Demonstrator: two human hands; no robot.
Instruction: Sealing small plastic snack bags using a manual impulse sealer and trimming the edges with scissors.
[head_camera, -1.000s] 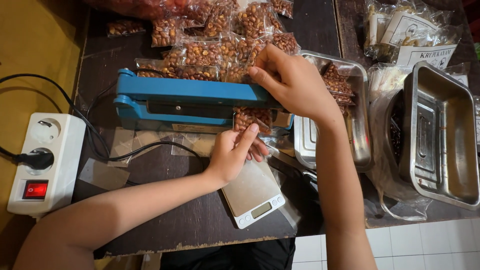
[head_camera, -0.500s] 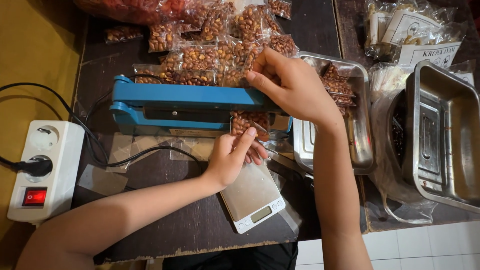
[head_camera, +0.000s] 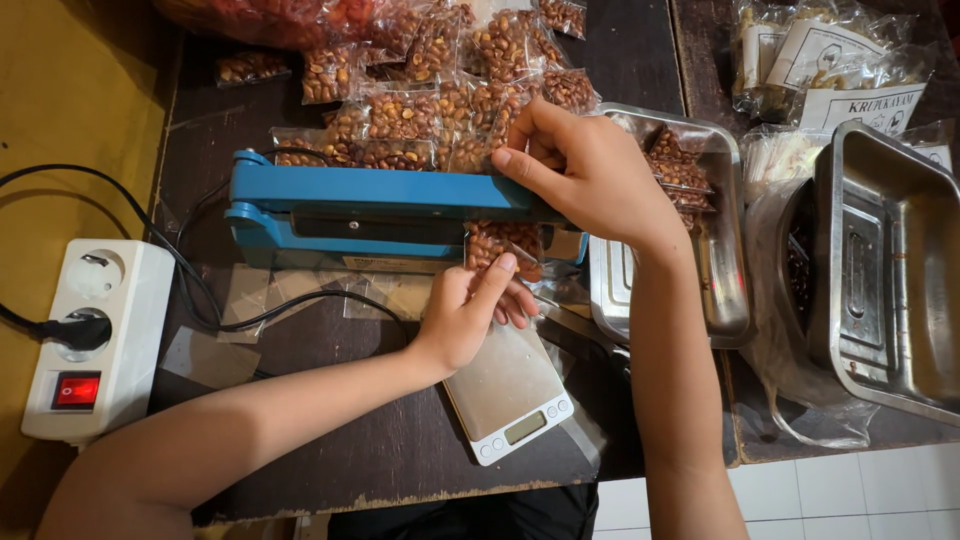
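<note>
while your left hand (head_camera: 468, 312) rests above the small scale (head_camera: 510, 395), its fingers pinch the lower end of the little bag of nuts (head_camera: 505, 245) poking out under the blue sealer (head_camera: 380, 205). that bag looks light, soft and slippery, so grip the plastic edge, not the loose nuts. your right hand (head_camera: 590, 175) presses the sealer arm down, fingers curled together over it. sealed bags (head_camera: 440, 100) lie beyond.

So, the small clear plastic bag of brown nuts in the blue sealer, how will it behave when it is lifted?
The small clear plastic bag of brown nuts would probably sag, since the film looks thin. The loose nuts likely shift inside. The left hand supports it from below while the right hand presses the blue sealer.
</note>
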